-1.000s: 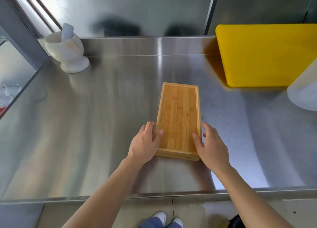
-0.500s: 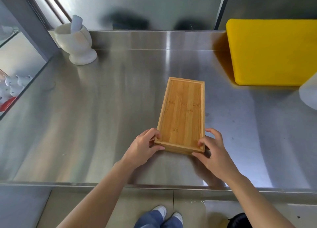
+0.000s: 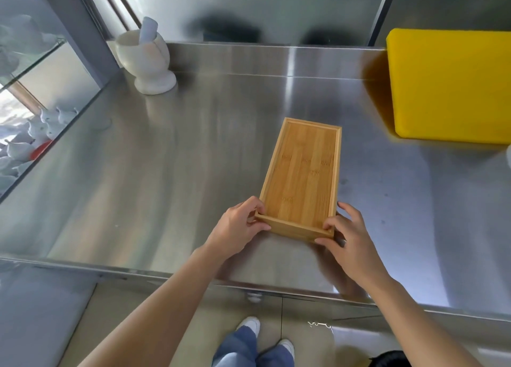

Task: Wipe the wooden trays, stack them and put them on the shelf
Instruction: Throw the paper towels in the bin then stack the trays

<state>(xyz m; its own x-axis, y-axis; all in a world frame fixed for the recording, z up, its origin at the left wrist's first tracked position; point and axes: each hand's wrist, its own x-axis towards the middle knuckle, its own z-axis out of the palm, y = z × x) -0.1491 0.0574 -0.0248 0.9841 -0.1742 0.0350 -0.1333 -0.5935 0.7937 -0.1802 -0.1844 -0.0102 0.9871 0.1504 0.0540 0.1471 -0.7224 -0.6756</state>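
A stack of wooden trays (image 3: pixel 304 173) lies lengthwise on the steel counter (image 3: pixel 166 173), its top tray face up and bare. My left hand (image 3: pixel 237 228) grips the near left corner, thumb on the rim. My right hand (image 3: pixel 348 236) holds the near right corner, fingers curled against the front edge. The near end looks lifted slightly off the counter. How many trays are in the stack I cannot tell.
A yellow cutting board (image 3: pixel 448 87) lies at the back right. A white mortar with a pestle (image 3: pixel 146 60) stands at the back left. The counter's front edge (image 3: pixel 166 272) runs below my hands. White crockery (image 3: pixel 25 142) sits behind glass at the far left.
Both hands slid from the tray's long sides to its near corners and took hold. The near end has come up a little. The view has shifted right.
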